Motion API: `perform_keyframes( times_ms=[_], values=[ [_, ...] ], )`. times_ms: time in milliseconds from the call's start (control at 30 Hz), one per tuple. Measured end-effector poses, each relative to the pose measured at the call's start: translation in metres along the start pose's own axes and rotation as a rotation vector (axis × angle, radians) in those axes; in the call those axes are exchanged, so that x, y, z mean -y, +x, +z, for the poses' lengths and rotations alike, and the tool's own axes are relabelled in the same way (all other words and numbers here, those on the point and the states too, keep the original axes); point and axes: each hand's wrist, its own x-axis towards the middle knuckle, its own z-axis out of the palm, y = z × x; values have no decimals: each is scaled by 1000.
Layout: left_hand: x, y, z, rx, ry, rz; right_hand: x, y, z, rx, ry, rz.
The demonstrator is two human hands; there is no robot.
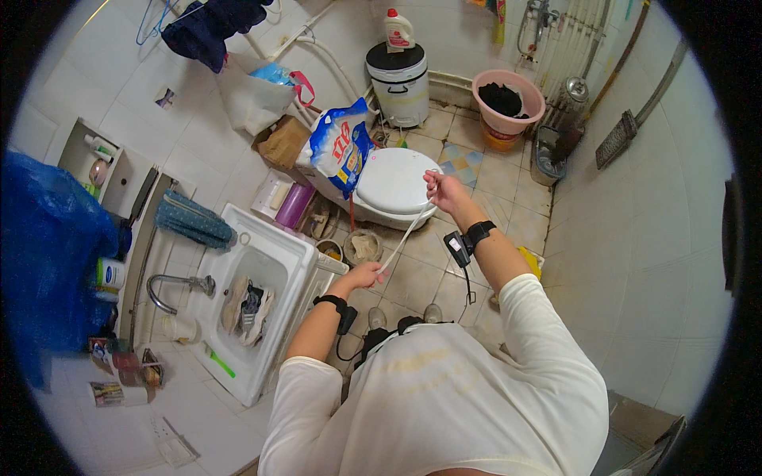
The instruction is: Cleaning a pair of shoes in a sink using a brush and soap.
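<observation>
A thin white shoelace (403, 240) is stretched taut between my two hands, over the floor in front of the toilet. My left hand (364, 276) pinches its lower end, just right of the sink. Farther off and higher, my right hand (446, 190) closes on the other end, beside the toilet's white lid (394, 181). In the white sink (305, 255) lie sneakers (254, 313) in white, beige and dark tones. A bright green brush (219, 362) rests on the sink's near ledge. The curved metal faucet (163, 295) stands at the sink's left.
A blue and white detergent bag (341, 151) leans on the toilet. Behind are a lidded white bin (401, 99) topped by a bottle (398, 33), and a pink basin (525, 123) holding dark cloth. A small waste bin (363, 247) stands beside the sink. A tiled wall (635, 254) bounds the right.
</observation>
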Motion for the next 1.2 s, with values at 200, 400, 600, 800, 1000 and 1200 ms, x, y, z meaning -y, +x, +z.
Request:
perform_keyframes(
  times_ms=[200, 400, 600, 800, 1000, 1200],
  values=[
    [1, 13, -18, 242, 176, 54, -17, -38, 44, 220, -148, -126],
    [-106, 13, -51, -17, -703, 208, -34, -61, 59, 260, -411, -72],
    [-140, 39, -68, 29, -870, 442, -62, -63, 60, 327, -597, -3],
    [-154, 47, -54, -215, -812, 544, -72, -78, 63, 44, -497, -68],
    [-164, 37, -53, -173, -804, 525, -68, -66, 40, 89, -509, -145],
    [-161, 35, -57, -152, -670, 625, -66, -67, 50, -114, -239, -157]
  ],
)
